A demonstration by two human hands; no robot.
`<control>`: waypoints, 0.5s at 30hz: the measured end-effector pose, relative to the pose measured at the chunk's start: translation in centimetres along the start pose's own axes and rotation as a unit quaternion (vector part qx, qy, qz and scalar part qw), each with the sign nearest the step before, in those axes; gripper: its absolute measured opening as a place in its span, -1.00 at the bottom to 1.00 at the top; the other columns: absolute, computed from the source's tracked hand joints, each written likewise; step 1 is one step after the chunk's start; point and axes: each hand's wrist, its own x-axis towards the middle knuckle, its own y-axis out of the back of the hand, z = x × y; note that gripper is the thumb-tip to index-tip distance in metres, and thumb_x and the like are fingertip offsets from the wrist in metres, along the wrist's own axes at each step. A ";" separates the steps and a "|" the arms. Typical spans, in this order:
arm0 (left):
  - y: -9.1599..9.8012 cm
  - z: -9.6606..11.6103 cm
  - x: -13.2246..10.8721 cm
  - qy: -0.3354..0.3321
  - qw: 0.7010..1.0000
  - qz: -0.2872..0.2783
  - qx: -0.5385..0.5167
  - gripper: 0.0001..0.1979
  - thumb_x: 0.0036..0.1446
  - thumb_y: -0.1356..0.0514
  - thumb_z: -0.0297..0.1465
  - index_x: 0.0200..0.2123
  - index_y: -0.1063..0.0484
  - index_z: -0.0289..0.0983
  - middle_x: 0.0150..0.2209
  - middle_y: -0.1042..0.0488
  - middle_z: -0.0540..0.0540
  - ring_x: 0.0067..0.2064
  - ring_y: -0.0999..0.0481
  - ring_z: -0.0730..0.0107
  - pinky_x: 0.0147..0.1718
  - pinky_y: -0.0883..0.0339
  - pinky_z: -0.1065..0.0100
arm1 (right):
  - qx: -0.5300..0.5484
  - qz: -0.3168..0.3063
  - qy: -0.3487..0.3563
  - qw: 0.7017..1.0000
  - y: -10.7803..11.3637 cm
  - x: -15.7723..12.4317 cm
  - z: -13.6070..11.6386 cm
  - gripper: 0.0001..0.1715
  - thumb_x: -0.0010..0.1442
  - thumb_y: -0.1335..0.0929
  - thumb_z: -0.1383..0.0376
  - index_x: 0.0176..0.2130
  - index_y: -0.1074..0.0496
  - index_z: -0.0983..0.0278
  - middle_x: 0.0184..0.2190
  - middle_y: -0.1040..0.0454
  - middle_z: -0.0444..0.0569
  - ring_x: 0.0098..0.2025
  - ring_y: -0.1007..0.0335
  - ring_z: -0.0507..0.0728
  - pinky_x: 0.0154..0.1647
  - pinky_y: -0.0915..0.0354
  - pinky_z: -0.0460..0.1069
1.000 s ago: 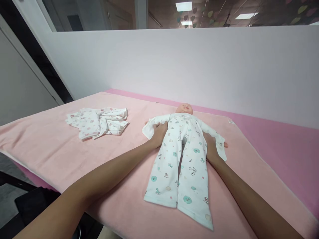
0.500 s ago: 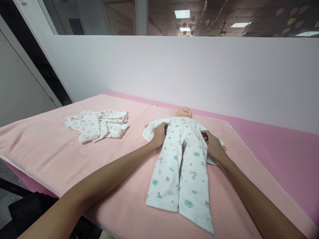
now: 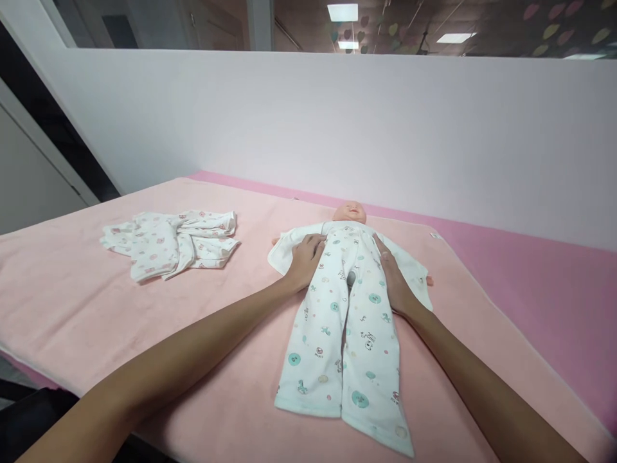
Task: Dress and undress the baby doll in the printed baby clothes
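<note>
A baby doll [image 3: 350,211] lies on its back, head toward the wall, in a white top [image 3: 409,258] with its sleeves spread. White trousers [image 3: 369,334] printed with small animals and green dots lie over its front, legs toward me. My left hand [image 3: 307,262] rests against the trousers' left side near the waist, fingers slightly bent and apart. Along the opposite side lies my right hand [image 3: 394,276], fingers straight and touching the fabric edge. Neither hand grips the cloth visibly. The doll's legs are hidden.
A second white garment [image 3: 173,244] with a pink print lies crumpled to the left. Pink blanket [image 3: 216,373] covers the table, with a darker pink surface [image 3: 544,283] showing at the right. A white wall [image 3: 308,122] stands behind, windows above it.
My right hand's curled fingers have straightened and now lie flat along the trousers' side. My left hand's fingers have loosened a little. The view has shifted slightly.
</note>
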 end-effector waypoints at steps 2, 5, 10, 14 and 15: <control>0.2 0.0 0.1 0.015 0.999 0.002 0.031 -0.69 0.50 0.02 -0.24 0.01 -0.51 -0.16 0.14 -0.54 -0.14 0.27 -0.43 0.14 0.36 -0.10 -0.01 | -0.031 0.017 0.019 0.999 0.4 0.0 0.0 -0.26 0.55 -0.03 -0.13 0.54 -0.07 0.00 0.57 -0.02 -0.12 0.59 0.14 0.22 0.60 0.20 0.27; 0.4 0.5 0.3 0.076 0.997 0.012 0.023 -0.70 0.45 -0.07 -0.14 -0.07 -0.50 -0.19 0.04 -0.59 -0.16 0.12 -0.52 0.09 0.28 -0.20 -0.02 | -0.068 0.073 0.050 0.994 0.9 0.2 -0.3 -0.34 0.53 -0.12 -0.10 0.40 -0.32 0.09 0.39 -0.35 0.03 0.43 -0.20 0.26 0.49 -0.08 0.26; -0.3 2.6 -0.3 0.139 0.987 -0.002 -0.081 -0.52 0.47 0.02 -0.01 0.14 -0.45 -0.19 0.26 -0.51 -0.23 0.26 -0.47 0.01 0.19 -0.32 0.07 | -0.066 0.093 0.042 0.993 1.4 0.7 -1.2 -0.46 0.47 -0.23 -0.06 0.23 -0.49 0.12 0.23 -0.51 0.05 0.28 -0.39 0.28 0.35 -0.26 0.23; -1.6 2.9 -0.9 0.157 0.985 -0.031 -0.064 -0.27 0.39 -0.02 0.15 0.42 -0.23 -0.16 0.48 -0.23 -0.25 0.44 -0.30 -0.12 0.21 -0.31 0.02 | -0.094 0.086 -0.010 0.992 0.9 0.8 -2.2 -0.45 0.45 -0.24 -0.05 0.24 -0.51 0.07 0.26 -0.50 0.05 0.32 -0.37 0.36 0.38 -0.22 0.34; -1.9 2.6 -0.8 0.158 0.985 -0.035 -0.057 -0.23 0.36 -0.06 0.16 0.45 -0.19 -0.15 0.48 -0.23 -0.26 0.42 -0.33 -0.14 0.18 -0.34 0.02 | -0.102 0.089 -0.021 0.991 0.8 0.8 -2.4 -0.44 0.45 -0.24 -0.05 0.25 -0.51 0.07 0.28 -0.48 0.06 0.33 -0.36 0.39 0.39 -0.21 0.37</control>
